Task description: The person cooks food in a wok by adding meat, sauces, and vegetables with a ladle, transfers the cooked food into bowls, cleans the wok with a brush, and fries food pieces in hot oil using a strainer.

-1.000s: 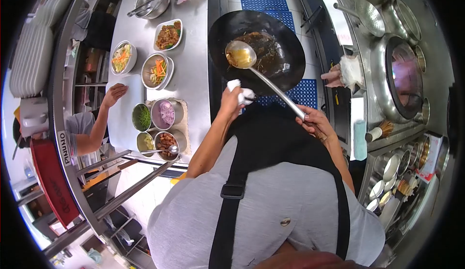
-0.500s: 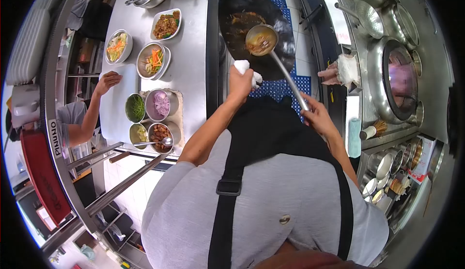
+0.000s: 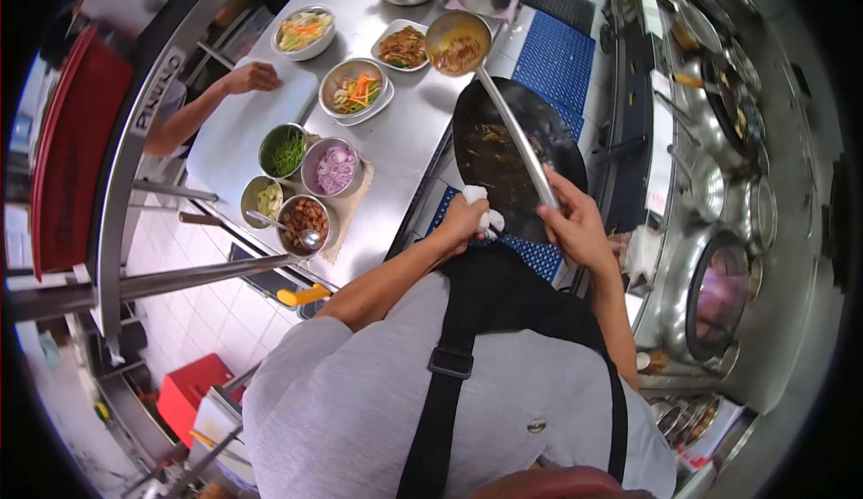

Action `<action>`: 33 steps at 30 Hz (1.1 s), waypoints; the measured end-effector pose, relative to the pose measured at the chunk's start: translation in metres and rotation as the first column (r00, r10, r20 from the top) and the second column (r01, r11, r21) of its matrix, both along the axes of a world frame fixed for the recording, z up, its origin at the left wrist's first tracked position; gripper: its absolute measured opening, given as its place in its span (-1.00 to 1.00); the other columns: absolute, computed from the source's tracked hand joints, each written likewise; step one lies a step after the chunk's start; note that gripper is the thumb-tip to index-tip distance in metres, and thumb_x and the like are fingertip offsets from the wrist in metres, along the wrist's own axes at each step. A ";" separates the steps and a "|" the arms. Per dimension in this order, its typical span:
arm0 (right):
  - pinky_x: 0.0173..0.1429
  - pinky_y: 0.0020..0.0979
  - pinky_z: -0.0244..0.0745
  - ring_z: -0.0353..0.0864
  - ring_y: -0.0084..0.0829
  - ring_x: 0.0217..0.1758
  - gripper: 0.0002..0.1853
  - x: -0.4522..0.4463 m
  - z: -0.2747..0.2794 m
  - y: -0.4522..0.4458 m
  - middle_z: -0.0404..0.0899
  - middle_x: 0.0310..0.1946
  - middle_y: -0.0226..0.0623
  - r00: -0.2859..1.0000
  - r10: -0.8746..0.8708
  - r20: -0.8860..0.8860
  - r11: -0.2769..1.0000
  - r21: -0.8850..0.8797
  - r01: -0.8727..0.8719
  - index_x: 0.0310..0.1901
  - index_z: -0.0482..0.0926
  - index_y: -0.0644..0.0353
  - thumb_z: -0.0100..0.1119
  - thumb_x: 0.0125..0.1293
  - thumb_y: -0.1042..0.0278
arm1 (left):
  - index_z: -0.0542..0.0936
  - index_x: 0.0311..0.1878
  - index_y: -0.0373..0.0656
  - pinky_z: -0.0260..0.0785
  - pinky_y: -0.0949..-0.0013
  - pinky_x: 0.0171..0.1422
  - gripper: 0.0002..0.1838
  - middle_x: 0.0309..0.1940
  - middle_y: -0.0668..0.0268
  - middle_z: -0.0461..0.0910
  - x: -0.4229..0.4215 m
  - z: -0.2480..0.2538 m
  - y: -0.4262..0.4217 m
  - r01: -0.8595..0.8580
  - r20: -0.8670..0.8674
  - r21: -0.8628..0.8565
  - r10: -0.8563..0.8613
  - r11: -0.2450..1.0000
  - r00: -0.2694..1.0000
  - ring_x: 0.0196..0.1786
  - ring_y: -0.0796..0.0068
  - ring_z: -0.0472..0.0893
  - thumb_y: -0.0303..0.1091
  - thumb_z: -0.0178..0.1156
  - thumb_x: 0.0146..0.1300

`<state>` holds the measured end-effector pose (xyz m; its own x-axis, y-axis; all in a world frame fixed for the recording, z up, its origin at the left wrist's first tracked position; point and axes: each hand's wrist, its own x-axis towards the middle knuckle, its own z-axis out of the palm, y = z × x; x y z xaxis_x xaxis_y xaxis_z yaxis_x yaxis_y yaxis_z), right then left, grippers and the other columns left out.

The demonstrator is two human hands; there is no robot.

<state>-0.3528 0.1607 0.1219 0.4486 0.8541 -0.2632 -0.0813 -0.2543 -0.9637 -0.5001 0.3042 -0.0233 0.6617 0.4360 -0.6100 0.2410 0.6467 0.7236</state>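
My left hand (image 3: 466,218) is closed round a white cloth (image 3: 485,213) at the near rim of a black wok (image 3: 508,153), which has brown sauce and scraps inside. My right hand (image 3: 573,220) grips the handle of a long steel ladle (image 3: 514,130). The ladle's bowl holds brown food and sits beyond the wok's far left rim, close to a white dish of brown meat and greens (image 3: 402,47) on the steel counter (image 3: 395,139). Beside that dish stands a bowl of carrot and vegetable strips (image 3: 356,91).
Steel pots of red onion (image 3: 333,167), green strips (image 3: 287,151) and diced brown food (image 3: 304,223) stand on the counter. Across it, a co-worker's hand (image 3: 254,77) rests near a white board (image 3: 243,139). Burners (image 3: 719,292) line the right side.
The view has turned, shifting the counter inward. The ladle has moved from over the wok to beyond its rim, beside the meat dish. Both hands keep their holds.
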 end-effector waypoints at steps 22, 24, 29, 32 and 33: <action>-0.18 -0.52 0.44 0.45 -0.62 -0.33 -0.27 0.027 -0.043 0.117 0.62 -0.19 -0.31 0.677 0.097 0.729 0.987 0.015 -0.157 0.44 0.46 0.07 0.26 0.17 0.64 | 0.42 0.07 -0.25 0.33 0.48 -0.67 -0.68 -0.33 0.24 0.59 -0.032 0.052 0.013 -0.122 0.132 0.004 0.121 0.993 0.984 -0.52 0.55 0.55 -0.40 0.12 0.26; -0.16 -0.51 0.45 0.47 -0.59 -0.32 -0.27 0.026 -0.033 0.116 0.65 -0.14 -0.26 0.601 0.073 0.796 0.987 0.028 -0.157 0.44 0.46 0.07 0.26 0.17 0.64 | 0.42 0.07 -0.27 0.34 0.48 -0.66 -0.67 -0.32 0.24 0.59 -0.033 0.052 0.015 -0.134 0.122 0.005 0.132 0.991 0.984 -0.52 0.55 0.56 -0.40 0.12 0.26; -0.13 -0.37 0.53 0.59 -0.37 -0.33 -0.31 0.011 -0.012 0.110 0.65 -0.09 -0.11 0.625 0.001 0.781 0.983 0.116 -0.145 0.41 0.48 0.10 0.21 0.17 0.66 | 0.41 0.09 -0.32 0.34 0.45 -0.65 -0.64 -0.30 0.19 0.59 -0.031 0.055 0.022 -0.125 0.124 0.064 0.116 0.990 0.985 -0.51 0.51 0.57 -0.40 0.13 0.26; -0.24 -0.47 0.47 0.49 -0.57 -0.39 -0.31 0.009 -0.044 0.107 0.66 -0.13 -0.24 0.722 -0.016 0.692 0.975 0.170 -0.142 0.41 0.48 0.18 0.18 0.17 0.70 | 0.41 0.10 -0.34 0.35 0.42 -0.66 -0.62 -0.29 0.17 0.58 -0.028 0.070 0.020 -0.166 0.097 0.135 0.154 0.977 0.983 -0.50 0.48 0.57 -0.39 0.14 0.25; -0.28 -0.49 0.45 0.49 -0.59 -0.41 -0.32 0.012 -0.050 0.107 0.65 -0.15 -0.27 0.767 0.019 0.642 0.982 0.133 -0.135 0.41 0.48 0.19 0.18 0.19 0.69 | 0.42 0.10 -0.34 0.35 0.40 -0.66 -0.62 -0.29 0.16 0.58 -0.026 0.076 0.019 -0.187 0.095 0.162 0.174 0.969 0.980 -0.51 0.47 0.58 -0.39 0.15 0.25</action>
<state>-0.3410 0.2682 0.0720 0.3937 0.8967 0.2022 0.5767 -0.0697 -0.8140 -0.5262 0.3229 0.0525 0.6057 0.6450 -0.4659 0.0692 0.5406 0.8384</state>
